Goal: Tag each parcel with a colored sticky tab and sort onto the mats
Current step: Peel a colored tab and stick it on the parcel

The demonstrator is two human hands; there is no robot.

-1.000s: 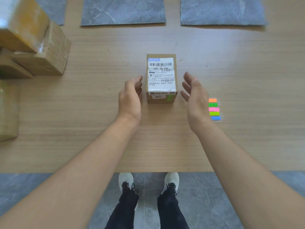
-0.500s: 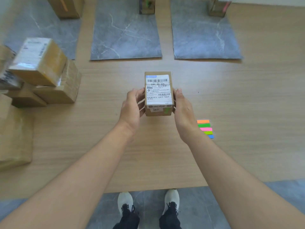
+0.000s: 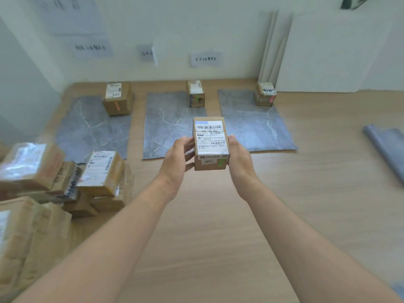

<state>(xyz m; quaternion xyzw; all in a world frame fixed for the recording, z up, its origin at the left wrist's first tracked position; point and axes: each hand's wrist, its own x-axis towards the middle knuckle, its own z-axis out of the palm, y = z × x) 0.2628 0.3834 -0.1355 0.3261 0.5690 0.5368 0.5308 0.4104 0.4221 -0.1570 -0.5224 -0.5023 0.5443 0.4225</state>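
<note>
The sorting step is judged to be in hand: the parcel [image 3: 211,143] is already tagged, a green tab [image 3: 222,162] being seen on its near face. It is held aloft over the near right corner of the middle mat [image 3: 168,127], clamped between the left hand [image 3: 177,162] and the right hand [image 3: 239,160]. The left fingers [image 3: 188,147] are curled against its side; the right fingers are mostly hidden behind it. A green-marked box [image 3: 196,94] is stood at that mat's far edge, so a setting-down beside it is probably called for.
</note>
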